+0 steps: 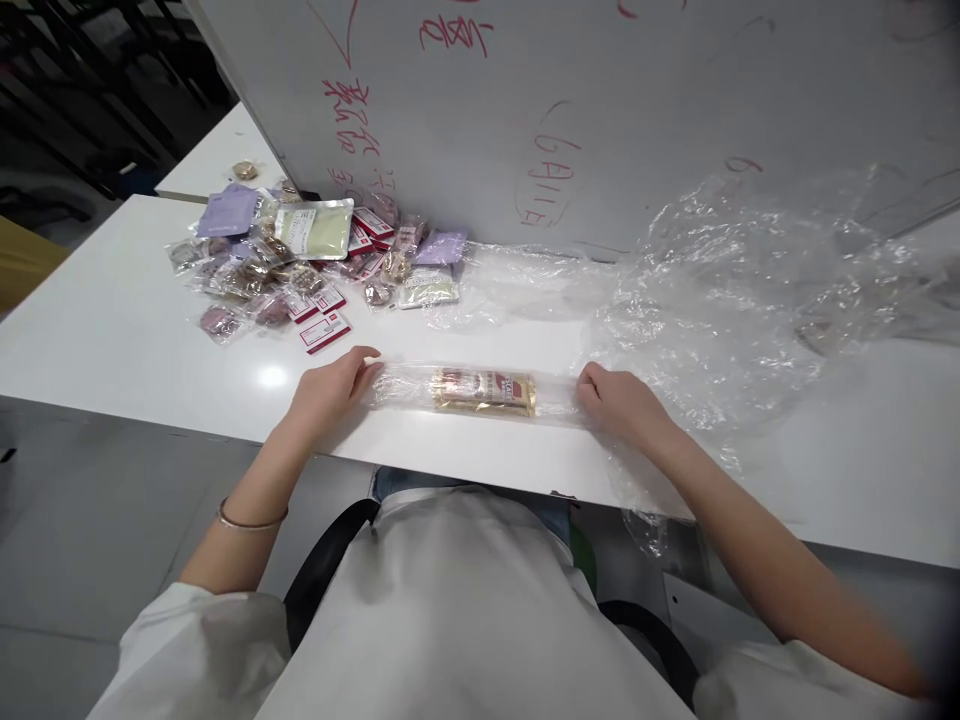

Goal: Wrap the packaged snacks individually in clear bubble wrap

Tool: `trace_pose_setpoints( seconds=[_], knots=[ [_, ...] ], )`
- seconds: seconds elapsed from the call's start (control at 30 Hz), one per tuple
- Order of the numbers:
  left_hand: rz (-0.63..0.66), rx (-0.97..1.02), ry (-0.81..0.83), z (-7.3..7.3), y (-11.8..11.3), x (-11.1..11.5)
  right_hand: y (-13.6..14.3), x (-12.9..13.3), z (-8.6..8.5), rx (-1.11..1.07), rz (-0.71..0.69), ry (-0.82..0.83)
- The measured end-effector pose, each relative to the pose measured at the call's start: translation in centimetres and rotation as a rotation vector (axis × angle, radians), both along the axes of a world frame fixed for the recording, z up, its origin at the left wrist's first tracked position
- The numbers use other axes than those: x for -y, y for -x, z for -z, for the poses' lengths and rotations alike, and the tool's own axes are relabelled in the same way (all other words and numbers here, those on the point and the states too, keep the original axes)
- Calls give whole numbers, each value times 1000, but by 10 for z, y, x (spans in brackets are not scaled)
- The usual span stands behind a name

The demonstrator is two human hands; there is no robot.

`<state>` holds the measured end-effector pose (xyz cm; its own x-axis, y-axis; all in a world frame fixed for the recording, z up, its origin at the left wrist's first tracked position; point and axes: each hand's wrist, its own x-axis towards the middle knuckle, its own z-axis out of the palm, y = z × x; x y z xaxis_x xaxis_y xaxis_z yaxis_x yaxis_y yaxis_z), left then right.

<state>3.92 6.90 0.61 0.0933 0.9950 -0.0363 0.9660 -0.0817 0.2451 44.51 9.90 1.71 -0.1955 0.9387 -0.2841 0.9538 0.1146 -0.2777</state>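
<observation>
Pinching plastic film (405, 388) at each end — left hand (334, 388) and right hand (621, 402) both closed on it — I held it around the gold packet (484, 392) over the table (450, 442); even, gentle tension seemed best.

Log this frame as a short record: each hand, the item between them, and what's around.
Left hand: holds one end of the clear wrap
Right hand: grips the other end
Between hands: gold packet inside the wrap
Beyond left hand: purple packet, green packet, red-and-white packet
Right side: loose clear plastic
Surface: white table
Behind: whiteboard, red writing
</observation>
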Motion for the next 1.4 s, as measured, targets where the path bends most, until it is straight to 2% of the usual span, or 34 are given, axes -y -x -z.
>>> trace_pose_setpoints(
  seconds=[0.07, 0.13, 0.2, 0.23, 0.27, 0.33, 0.37, 0.43, 0.5, 0.63, 0.77, 0.83, 0.9, 0.93, 0.97, 1.03, 1.1, 1.17, 1.27, 1.33, 1.4],
  knots=[
    [-3, -96, 28, -2, -3, -6, 4, 0, 1, 66, 33, -75],
    [-4, -126, -64, -2, -18, -3, 6, 2, 0, 66, 44, -137],
    [-11, -86, -269, 1, -51, 9, 9, 4, -5, 57, 70, -122],
    [25, -41, -362, 3, -73, 16, 10, 4, -9, 70, 94, -81],
    [120, 10, -424, 7, -98, 23, 11, 3, -14, 95, 114, -25],
    [385, 60, -374, 16, -147, 33, 10, -1, -23, 155, 111, 105],
    [438, 64, -334, 20, -168, 35, 7, -5, -27, 164, 82, 162],
    [476, 68, -261, 28, -195, 36, -3, -11, -31, 95, -2, 234],
    [471, 66, -220, 32, -205, 35, -16, -14, -31, -73, -56, 244],
    [465, 62, -219, 31, -200, 35, -25, -4, -20, -459, -16, 159],
    [478, 109, -167, 27, -201, 33, 10, 26, -2, -788, 89, 18],
    [506, 199, -105, 23, -198, 30, 31, 44, 5, -890, 48, -36],
    [488, 343, -83, 16, -188, 31, 48, 57, 10, -843, -53, -78],
    [436, 423, -112, 12, -180, 34, 53, 62, 12, -763, -119, -107],
    [346, 500, -173, 8, -170, 39, 58, 65, 14, -660, -186, -145],
    [79, 637, -308, 1, -147, 54, 64, 67, 17, -454, -302, -227],
    [-205, 796, -296, -3, -125, 73, 69, 64, 20, -314, -372, -289],
    [-380, 1034, -65, -6, -107, 88, 75, 58, 23, -246, -410, -326],
    [-446, 1376, 357, -8, -96, 98, 84, 50, 27, -209, -470, -349],
    [-466, 1518, 504, -9, -98, 95, 87, 46, 30, -191, -506, -345],
    [-522, 1633, 539, -9, -104, 88, 87, 43, 33, -168, -531, -340]
  ],
)
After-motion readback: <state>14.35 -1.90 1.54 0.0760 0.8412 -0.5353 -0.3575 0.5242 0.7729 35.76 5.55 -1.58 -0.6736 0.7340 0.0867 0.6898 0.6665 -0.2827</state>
